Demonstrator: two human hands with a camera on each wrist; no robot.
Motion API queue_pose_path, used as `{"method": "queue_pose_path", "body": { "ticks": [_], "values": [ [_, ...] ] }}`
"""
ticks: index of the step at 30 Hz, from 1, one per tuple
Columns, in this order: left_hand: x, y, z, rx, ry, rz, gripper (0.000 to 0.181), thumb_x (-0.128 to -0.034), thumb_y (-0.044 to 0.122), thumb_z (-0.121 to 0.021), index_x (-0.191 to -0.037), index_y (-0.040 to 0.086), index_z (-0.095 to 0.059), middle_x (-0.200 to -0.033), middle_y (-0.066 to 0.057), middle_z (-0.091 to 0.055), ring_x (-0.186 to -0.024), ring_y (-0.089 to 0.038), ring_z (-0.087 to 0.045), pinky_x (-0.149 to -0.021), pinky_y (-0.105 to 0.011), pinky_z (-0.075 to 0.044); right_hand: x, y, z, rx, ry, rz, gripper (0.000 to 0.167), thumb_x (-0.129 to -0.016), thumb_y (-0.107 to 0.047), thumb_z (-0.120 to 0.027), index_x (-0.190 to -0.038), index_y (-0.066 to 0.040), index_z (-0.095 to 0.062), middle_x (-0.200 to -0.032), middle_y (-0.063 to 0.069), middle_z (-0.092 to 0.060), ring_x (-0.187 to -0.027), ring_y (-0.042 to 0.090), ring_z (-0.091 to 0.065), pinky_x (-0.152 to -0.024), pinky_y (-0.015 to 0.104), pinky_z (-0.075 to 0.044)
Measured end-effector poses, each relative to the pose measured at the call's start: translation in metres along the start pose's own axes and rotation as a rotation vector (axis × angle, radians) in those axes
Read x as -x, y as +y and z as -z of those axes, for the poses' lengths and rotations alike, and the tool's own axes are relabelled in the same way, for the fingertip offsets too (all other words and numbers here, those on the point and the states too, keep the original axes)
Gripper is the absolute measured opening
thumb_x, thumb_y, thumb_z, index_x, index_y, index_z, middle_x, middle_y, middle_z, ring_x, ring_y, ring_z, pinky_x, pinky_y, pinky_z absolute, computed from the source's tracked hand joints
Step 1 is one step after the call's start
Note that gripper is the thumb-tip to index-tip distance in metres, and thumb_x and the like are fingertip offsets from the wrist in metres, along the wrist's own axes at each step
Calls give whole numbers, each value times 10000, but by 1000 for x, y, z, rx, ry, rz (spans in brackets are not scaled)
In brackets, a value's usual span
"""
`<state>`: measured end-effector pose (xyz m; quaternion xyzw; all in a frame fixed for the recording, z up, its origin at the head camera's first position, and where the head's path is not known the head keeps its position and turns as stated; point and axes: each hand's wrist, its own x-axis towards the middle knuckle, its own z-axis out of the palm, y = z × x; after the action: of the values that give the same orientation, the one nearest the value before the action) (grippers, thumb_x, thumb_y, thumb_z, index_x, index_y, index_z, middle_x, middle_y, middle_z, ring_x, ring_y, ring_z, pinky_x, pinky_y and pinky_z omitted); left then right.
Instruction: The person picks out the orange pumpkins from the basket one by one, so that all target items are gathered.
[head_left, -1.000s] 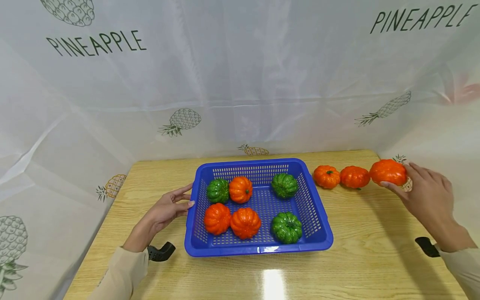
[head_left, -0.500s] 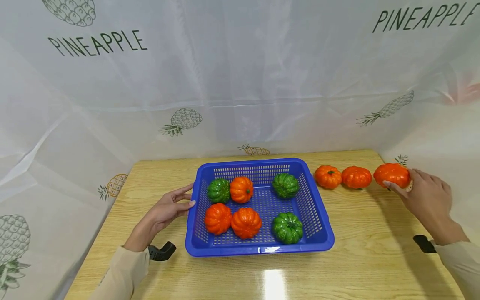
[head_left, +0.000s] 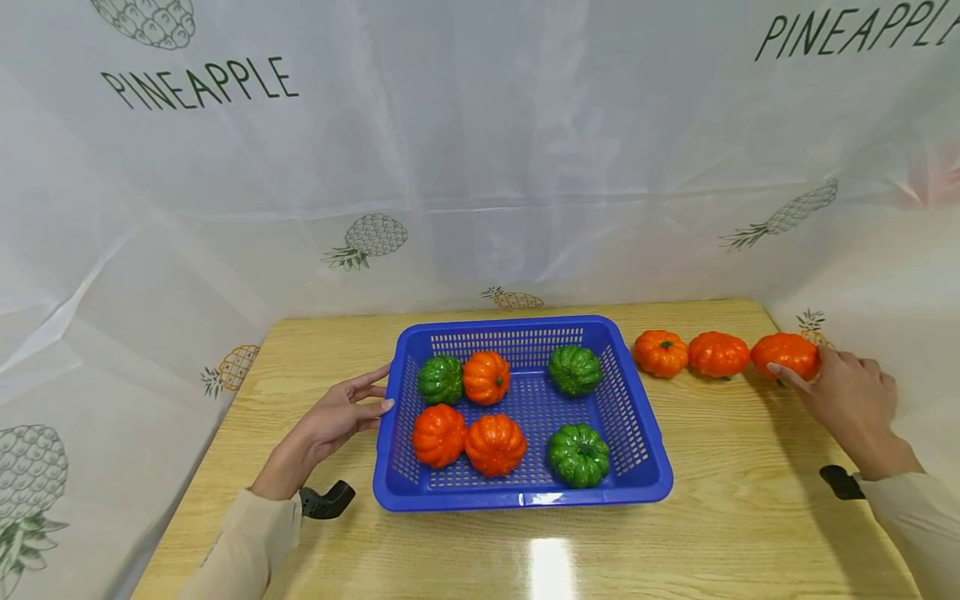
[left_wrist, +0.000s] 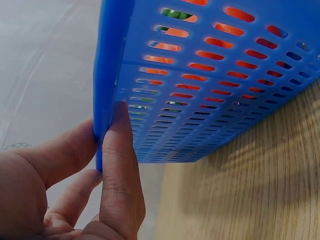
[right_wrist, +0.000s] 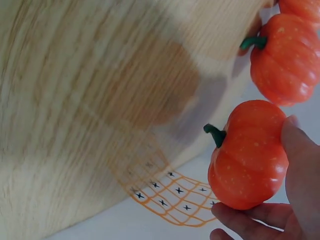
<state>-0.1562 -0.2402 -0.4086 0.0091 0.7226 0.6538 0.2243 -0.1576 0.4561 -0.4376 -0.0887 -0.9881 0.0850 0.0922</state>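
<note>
At the left wall of a blue plastic basket (head_left: 525, 498), my left hand (head_left: 341, 421) pinches the rim between thumb and fingers, which the left wrist view shows close up. Three orange and three green toy pumpkins lie in the basket, among them an orange one (head_left: 495, 445) and a green one (head_left: 578, 455). My right hand (head_left: 855, 400) grips another orange pumpkin (right_wrist: 248, 160) from its right side, green stem sideways. In the head view this pumpkin ends a row with two more orange pumpkins (head_left: 718, 355) (head_left: 661, 353); whether it touches the table cannot be told.
The wooden table (head_left: 720, 517) runs back to a whitish sheet (head_left: 480, 150) printed with pineapples, which also hangs at both sides. Black wrist mounts (head_left: 327, 500) show by each sleeve. The orange row stands right of the basket, near the back edge.
My right hand has lowered the orange pumpkin to the end of the row and shifted it slightly right. The left hand keeps its place on the basket rim; the view has shifted slightly.
</note>
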Motion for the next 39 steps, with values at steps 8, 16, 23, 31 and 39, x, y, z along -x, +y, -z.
{"method": "queue_pose_path", "body": {
  "ticks": [8, 16, 23, 31, 39],
  "values": [
    [-1, 1, -1, 2, 5, 5, 706, -1058, -8, -598, -1673, 28, -254, -1294, -173, -586, -936, -120, -720, -868, -278, -634, -3, 3, -8, 0, -28, 25, 879, -1026, -608, -600, -1298, 213, -444, -1236, 480, -536, -1020, 679, -430, -827, 762, -394],
    [-1, 1, -1, 3, 9, 8, 703, -1057, -4, -603, -1670, 25, -262, -1271, -155, -605, -934, -123, -727, -872, -291, -637, -7, 3, -16, -35, -26, 55, 811, -1033, -568, -618, -1272, 184, -427, -1095, 456, -561, -932, 650, -473, -714, 694, -415],
    [-1, 1, 0, 3, 9, 5, 709, -1054, 1, -613, -1672, 38, -268, -1268, -157, -602, -945, -132, -727, -885, -308, -638, -12, 3, -17, -72, -53, 44, 838, -1038, -581, -593, -1238, 216, -427, -886, 393, -567, -763, 559, -552, -543, 523, -433],
    [-1, 0, 0, 11, 6, 3, 708, -1055, -8, -604, -1672, 31, -259, -1238, -128, -609, -931, -120, -725, -885, -302, -637, -10, 3, -18, -77, -32, 74, 776, -1051, -562, -581, -1179, 191, -449, -878, 352, -570, -748, 542, -548, -515, 480, -404],
    [-1, 0, 0, 4, 8, 1, 709, -1053, -3, -611, -1671, 33, -265, -1246, -133, -610, -944, -122, -721, -886, -299, -636, -10, 7, -19, -80, -30, 82, 736, -1055, -550, -583, -1152, 168, -455, -846, 314, -577, -705, 494, -543, -500, 445, -390]
  ]
}}
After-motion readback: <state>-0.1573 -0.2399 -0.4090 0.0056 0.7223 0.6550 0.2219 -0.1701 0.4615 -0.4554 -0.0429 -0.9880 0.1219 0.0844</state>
